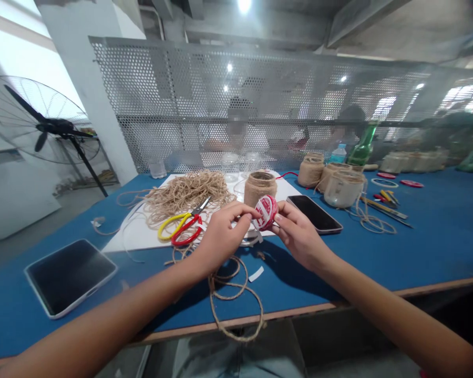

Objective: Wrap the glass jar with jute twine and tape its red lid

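Okay so both hands are up over the blue tabletop (437, 247), with a small ball of red-and-white string (265, 212) held in the air between them. The grip is closed on it from both sides: the left hand (223, 236) has its fingers (240, 210) on the ball's left side, and the right hand (299, 236) pinches in from the other side with its fingers (284, 216).

Right behind the ball sits a jute-wrapped jar (260, 188), and a smartphone (314, 213) lies just past the right hand. Left of the left hand, scissors with yellow and red handles (180, 227) lie on a white sheet (134, 239), in front of a big heap of loose jute twine (187, 194). A loop of the same twine (236, 299) runs under the left wrist and droops over the tabletop edge. A tablet (69, 277) lies well off to the left, and twine-wrapped glass jars (341, 184) stand over on the right.
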`<state>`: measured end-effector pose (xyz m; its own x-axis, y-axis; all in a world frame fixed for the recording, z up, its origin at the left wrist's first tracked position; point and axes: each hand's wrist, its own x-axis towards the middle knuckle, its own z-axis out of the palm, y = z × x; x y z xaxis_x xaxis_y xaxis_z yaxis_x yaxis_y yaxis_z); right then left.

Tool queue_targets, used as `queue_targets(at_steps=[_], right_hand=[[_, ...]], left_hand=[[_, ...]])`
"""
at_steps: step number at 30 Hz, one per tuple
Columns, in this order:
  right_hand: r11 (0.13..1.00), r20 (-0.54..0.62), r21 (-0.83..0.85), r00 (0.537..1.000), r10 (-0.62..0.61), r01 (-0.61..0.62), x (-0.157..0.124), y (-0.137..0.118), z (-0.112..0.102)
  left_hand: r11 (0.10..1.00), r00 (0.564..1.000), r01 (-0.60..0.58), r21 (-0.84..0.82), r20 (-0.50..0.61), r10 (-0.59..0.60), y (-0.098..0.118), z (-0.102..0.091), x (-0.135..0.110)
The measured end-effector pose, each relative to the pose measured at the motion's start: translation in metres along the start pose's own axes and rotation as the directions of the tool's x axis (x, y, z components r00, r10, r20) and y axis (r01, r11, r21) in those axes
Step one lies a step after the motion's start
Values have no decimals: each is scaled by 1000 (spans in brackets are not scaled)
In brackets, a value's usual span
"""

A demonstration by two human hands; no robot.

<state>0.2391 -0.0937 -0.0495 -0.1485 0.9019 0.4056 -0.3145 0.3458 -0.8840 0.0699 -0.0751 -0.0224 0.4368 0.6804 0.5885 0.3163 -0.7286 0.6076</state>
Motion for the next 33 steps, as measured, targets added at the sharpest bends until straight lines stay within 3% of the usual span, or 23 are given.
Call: queue_targets(at_steps=[8, 12, 17, 21, 27, 33], right_hand=[[996, 37, -89, 999, -10, 13, -3, 1, -2], [994, 42, -105, 999, -26, 30, -2, 3, -3], [982, 61, -183, 997, -38, 49, -3, 4, -3], [975, 68, -218, 997, -28, 43, -3, 3, -3], [954, 92, -294, 995, -37, 63, -3, 3, -3], [893, 115, -440, 992, -50, 96, -5, -2, 0]], left_hand=[[973, 983, -182, 140, 26, 180, 4, 2, -3], [966, 981, -184, 184, -23, 191, 5, 1, -3], [954, 979, -205, 217, 39, 201, 5, 2, -2], [954, 980, -199, 226, 23, 199, 0, 2, 0], [910, 966, -257, 325, 86, 242, -5, 4, 0], [870, 972, -230, 437, 70, 222, -3, 5, -1]])
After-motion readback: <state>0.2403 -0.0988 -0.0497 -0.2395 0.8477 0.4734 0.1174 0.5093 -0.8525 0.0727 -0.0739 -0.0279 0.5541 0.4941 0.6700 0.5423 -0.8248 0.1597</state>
